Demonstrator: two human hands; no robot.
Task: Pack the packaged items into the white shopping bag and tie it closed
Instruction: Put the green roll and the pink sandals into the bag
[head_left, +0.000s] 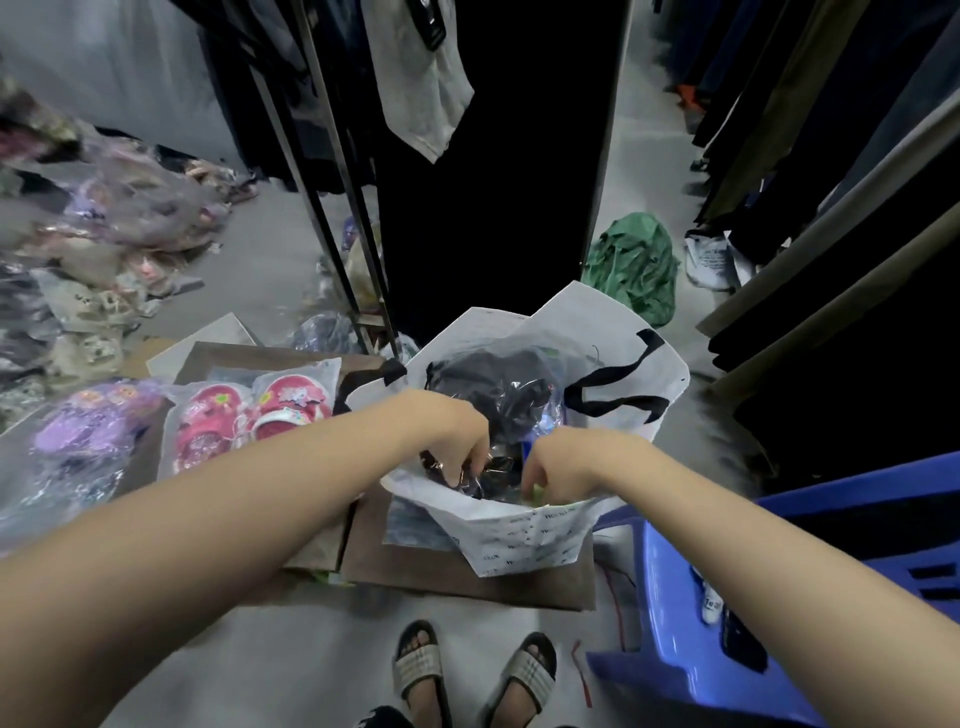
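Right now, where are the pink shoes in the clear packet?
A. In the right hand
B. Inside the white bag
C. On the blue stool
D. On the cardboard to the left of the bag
D: the pink shoes lie on the cardboard, left of the white bag, while both hands reach into the bag among dark packets.

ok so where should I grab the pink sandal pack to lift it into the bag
Take the pink sandal pack by its loose plastic top edge, coming from above on the side nearest the white bag. It lies flat on the cardboard, so the sandals themselves give a poorer pinch than the slack film.
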